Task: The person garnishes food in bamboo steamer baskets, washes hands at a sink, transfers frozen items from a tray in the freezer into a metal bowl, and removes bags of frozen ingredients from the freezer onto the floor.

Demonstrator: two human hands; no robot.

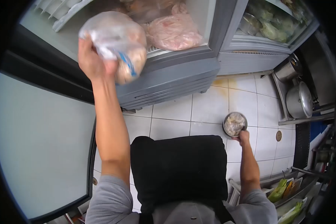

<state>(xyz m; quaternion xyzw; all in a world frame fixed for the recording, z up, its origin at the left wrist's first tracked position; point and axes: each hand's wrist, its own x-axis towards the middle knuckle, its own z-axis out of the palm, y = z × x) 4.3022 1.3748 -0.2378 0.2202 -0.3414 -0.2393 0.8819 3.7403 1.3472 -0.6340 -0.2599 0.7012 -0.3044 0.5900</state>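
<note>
My left hand (95, 61) is closed on a large clear plastic bag (117, 39) of pale food, with blue print on its side. The bag is raised in front of the open refrigerator compartment (153, 61). Beside it, on the compartment's rack, lies another bag of pink meat (175, 33). Low on the right, my right hand (242, 138) grips the edge of a round metal bowl (225, 123) that holds pale pieces of food, above the tiled floor.
An open glass door (41, 138) stands on the left. A second refrigerator (250, 61) holds green vegetables. Metal pots (299, 100) sit on a rack at the right. Trays of vegetables (278, 191) are at the lower right. White tiles (171, 128) cover the floor.
</note>
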